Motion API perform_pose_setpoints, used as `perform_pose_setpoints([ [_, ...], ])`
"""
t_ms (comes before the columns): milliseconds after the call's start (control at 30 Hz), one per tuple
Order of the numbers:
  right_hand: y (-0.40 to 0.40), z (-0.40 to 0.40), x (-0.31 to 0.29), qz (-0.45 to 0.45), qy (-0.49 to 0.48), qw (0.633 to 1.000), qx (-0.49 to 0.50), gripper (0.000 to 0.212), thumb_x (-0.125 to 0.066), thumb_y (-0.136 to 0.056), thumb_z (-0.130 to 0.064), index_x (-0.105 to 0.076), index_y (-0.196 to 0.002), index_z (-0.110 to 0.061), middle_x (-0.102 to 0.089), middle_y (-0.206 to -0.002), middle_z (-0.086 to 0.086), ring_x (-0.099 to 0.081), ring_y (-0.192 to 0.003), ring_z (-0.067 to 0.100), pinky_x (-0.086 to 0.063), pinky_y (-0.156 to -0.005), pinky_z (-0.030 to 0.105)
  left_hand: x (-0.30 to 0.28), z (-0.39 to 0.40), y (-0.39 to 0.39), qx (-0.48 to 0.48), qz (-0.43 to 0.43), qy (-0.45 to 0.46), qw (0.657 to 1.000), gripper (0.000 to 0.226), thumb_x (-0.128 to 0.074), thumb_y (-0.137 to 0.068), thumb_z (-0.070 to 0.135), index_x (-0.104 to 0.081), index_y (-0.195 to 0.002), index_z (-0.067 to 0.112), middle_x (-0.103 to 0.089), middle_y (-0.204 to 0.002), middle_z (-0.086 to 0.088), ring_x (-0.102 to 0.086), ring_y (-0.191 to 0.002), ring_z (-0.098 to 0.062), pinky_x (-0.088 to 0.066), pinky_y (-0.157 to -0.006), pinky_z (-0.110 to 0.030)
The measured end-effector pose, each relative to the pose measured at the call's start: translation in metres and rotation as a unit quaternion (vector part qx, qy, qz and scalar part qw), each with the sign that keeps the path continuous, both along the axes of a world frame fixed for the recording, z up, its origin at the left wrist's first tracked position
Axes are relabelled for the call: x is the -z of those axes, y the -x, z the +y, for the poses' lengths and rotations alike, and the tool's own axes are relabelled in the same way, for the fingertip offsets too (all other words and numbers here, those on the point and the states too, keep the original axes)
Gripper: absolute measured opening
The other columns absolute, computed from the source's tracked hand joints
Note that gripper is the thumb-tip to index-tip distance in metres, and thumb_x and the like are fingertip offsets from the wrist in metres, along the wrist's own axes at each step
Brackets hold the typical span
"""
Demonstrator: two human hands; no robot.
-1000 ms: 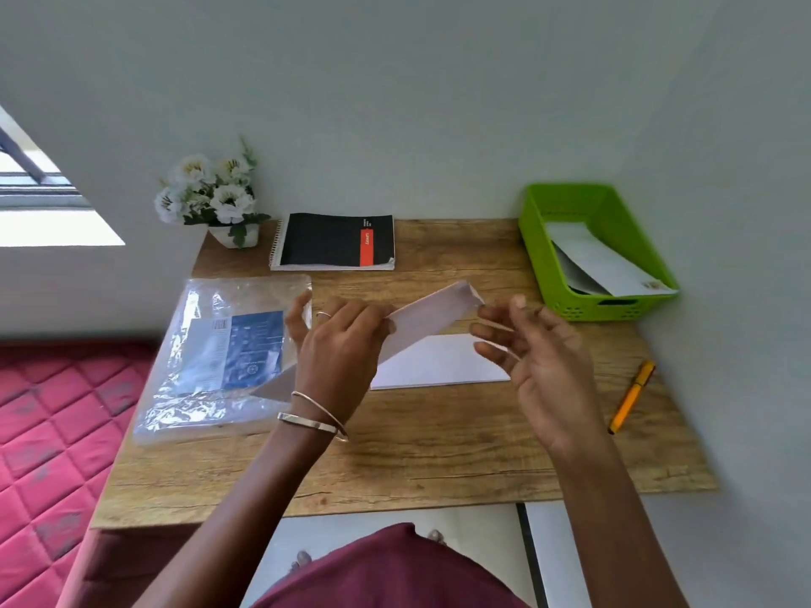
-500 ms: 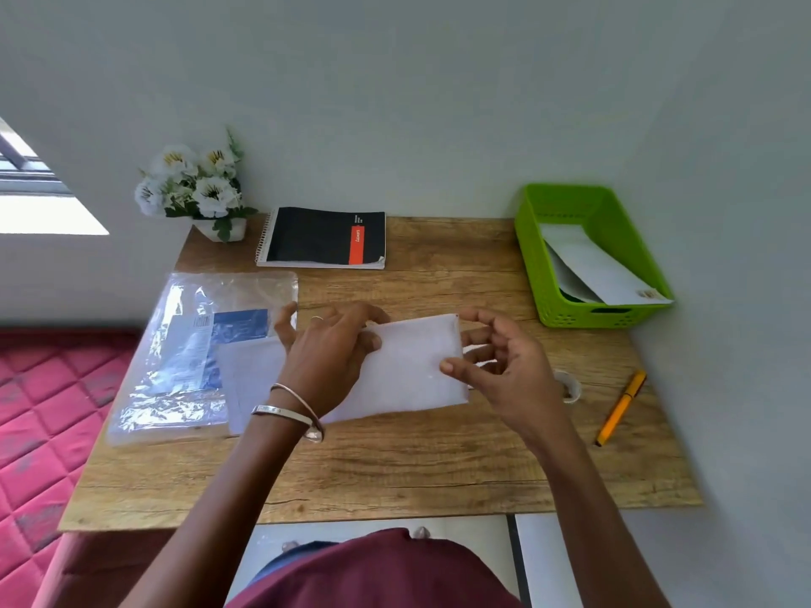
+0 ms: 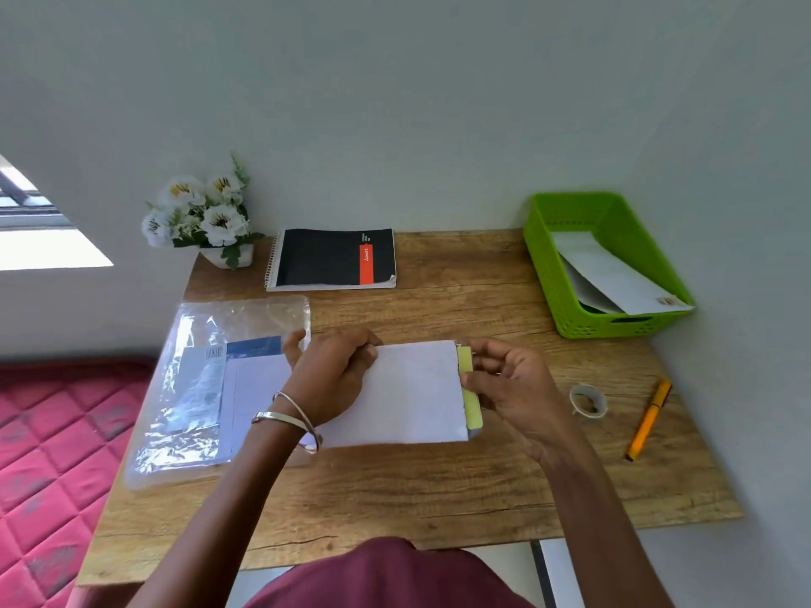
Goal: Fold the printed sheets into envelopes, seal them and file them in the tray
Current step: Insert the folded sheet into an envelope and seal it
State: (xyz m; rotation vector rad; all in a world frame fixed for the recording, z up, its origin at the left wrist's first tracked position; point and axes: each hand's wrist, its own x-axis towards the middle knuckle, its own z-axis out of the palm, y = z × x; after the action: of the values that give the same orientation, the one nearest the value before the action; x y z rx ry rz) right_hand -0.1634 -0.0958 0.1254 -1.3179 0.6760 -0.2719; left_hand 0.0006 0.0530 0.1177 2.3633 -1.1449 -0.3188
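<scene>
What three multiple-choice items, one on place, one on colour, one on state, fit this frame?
1. Where is the pen?
A. in the tray
B. on the desk, right of the tape roll
C. on the notebook

2. What colour is the tray?
A. green
B. red
C. black

3. How is the envelope held?
A. by both hands
B. by the left hand only
C. by no hand

Key: 1 B, the pen lies beside the tape roll on the desk; 2 A, its walls are bright green; 3 A, the left hand lies on it and the right hand pinches its yellow-strip end.
</scene>
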Motion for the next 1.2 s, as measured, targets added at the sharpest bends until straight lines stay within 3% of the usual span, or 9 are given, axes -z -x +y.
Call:
perform_pose_setpoints([
  [233, -0.008, 0.009, -0.002, -0.012, -0.043, 0.999, 0.017, 0.041, -0.064, -0.078, 0.011, -0.066, -0.108, -0.017, -0.073, -0.093, 0.014, -0.068, -0.079, 0.025, -0.054, -0.065, 0.037, 0.000, 0.001, -0.009, 0.000, 0.029, 0.029, 0.999, 0.018, -0.042, -0.096, 0.023, -0.055, -0.088, 0.033, -0.057, -0.090, 0.019, -0.052, -0.091, -0.010, -0.014, -0.105, -0.047],
  [400, -0.008, 0.015, -0.003, 0.013, -0.071, 0.997, 0.008, 0.034, -0.071, -0.077, 0.002, -0.067, -0.106, -0.014, -0.074, -0.094, 0.011, -0.070, -0.081, 0.022, -0.055, -0.060, 0.030, 0.010, 0.002, -0.011, 0.024, 0.002, 0.031, 0.999, 0.020, -0.041, -0.093, 0.036, -0.059, -0.084, 0.032, -0.065, -0.092, 0.016, -0.055, -0.094, -0.010, -0.012, -0.102, -0.046],
  [633, -0.013, 0.020, 0.008, 0.103, 0.085, 0.991, 0.003, 0.025, -0.070, -0.077, 0.007, -0.073, -0.087, -0.016, -0.075, -0.078, 0.005, -0.071, -0.075, 0.020, -0.055, -0.061, 0.034, 0.021, 0.005, -0.014, 0.077, 0.039, 0.024, 0.996, 0.017, -0.035, -0.089, 0.044, -0.051, -0.085, 0.040, -0.065, -0.089, 0.014, -0.059, -0.094, -0.012, -0.023, -0.102, -0.050],
  [700, -0.013, 0.019, 0.010, 0.096, 0.098, 0.990, 0.020, 0.026, -0.069, -0.077, 0.008, -0.074, -0.086, -0.016, -0.075, -0.077, 0.006, -0.071, -0.074, 0.020, -0.056, -0.060, 0.035, 0.022, 0.008, -0.014, 0.094, 0.019, 0.005, 0.995, 0.038, -0.033, -0.083, 0.062, -0.051, -0.109, 0.041, -0.060, -0.115, 0.013, -0.051, -0.115, -0.013, -0.011, -0.108, -0.051],
  [767, -0.013, 0.019, 0.012, 0.087, 0.107, 0.990, 0.042, 0.028, -0.066, -0.078, 0.011, -0.074, -0.085, -0.015, -0.074, -0.077, 0.008, -0.069, -0.071, 0.020, -0.054, -0.059, 0.034, 0.021, 0.011, -0.014, 0.154, -0.014, -0.027, 0.988, 0.084, -0.032, -0.064, 0.087, -0.028, -0.136, 0.043, -0.038, -0.141, 0.010, -0.029, -0.134, -0.014, 0.007, -0.111, -0.052],
  [833, -0.014, 0.018, 0.015, 0.075, 0.115, 0.989, 0.057, 0.028, -0.065, -0.077, 0.011, -0.073, -0.086, -0.014, -0.073, -0.078, 0.011, -0.067, -0.071, 0.021, -0.052, -0.059, 0.035, 0.020, 0.011, -0.012, 0.206, -0.067, -0.070, 0.974, 0.111, -0.032, -0.051, 0.095, 0.000, -0.142, 0.040, -0.019, -0.151, 0.006, -0.013, -0.141, -0.018, 0.022, -0.107, -0.053],
  [900, -0.015, 0.018, 0.017, 0.066, 0.115, 0.989, 0.069, 0.026, -0.066, -0.077, 0.010, -0.072, -0.088, -0.013, -0.073, -0.079, 0.012, -0.067, -0.072, 0.023, -0.053, -0.061, 0.038, 0.025, 0.009, -0.007, 0.224, -0.125, -0.105, 0.961, 0.120, -0.041, -0.051, 0.092, 0.013, -0.142, 0.034, -0.015, -0.153, 0.003, -0.011, -0.142, -0.021, 0.026, -0.103, -0.057],
  [1000, -0.015, 0.019, 0.020, 0.068, 0.116, 0.988, 0.070, 0.031, -0.065, -0.076, 0.011, -0.072, -0.089, -0.017, -0.074, -0.080, 0.005, -0.069, -0.075, 0.021, -0.055, -0.063, 0.040, 0.032, 0.006, 0.000, 0.206, -0.182, -0.103, 0.956, 0.118, -0.049, -0.054, 0.084, 0.003, -0.145, 0.028, -0.032, -0.144, 0.000, -0.028, -0.136, -0.024, 0.013, -0.104, -0.066],
  [1200, -0.013, 0.019, 0.029, 0.109, 0.170, 0.978, 0.046, 0.036, -0.063, -0.079, 0.011, -0.069, -0.088, -0.023, -0.073, -0.077, -0.004, -0.068, -0.071, 0.013, -0.049, -0.053, 0.027, 0.033, 0.006, 0.006, 0.190, -0.248, -0.089, 0.946, 0.116, -0.045, -0.050, 0.084, -0.026, -0.143, 0.018, -0.051, -0.123, -0.002, -0.050, -0.117, -0.026, -0.002, -0.103, -0.072],
])
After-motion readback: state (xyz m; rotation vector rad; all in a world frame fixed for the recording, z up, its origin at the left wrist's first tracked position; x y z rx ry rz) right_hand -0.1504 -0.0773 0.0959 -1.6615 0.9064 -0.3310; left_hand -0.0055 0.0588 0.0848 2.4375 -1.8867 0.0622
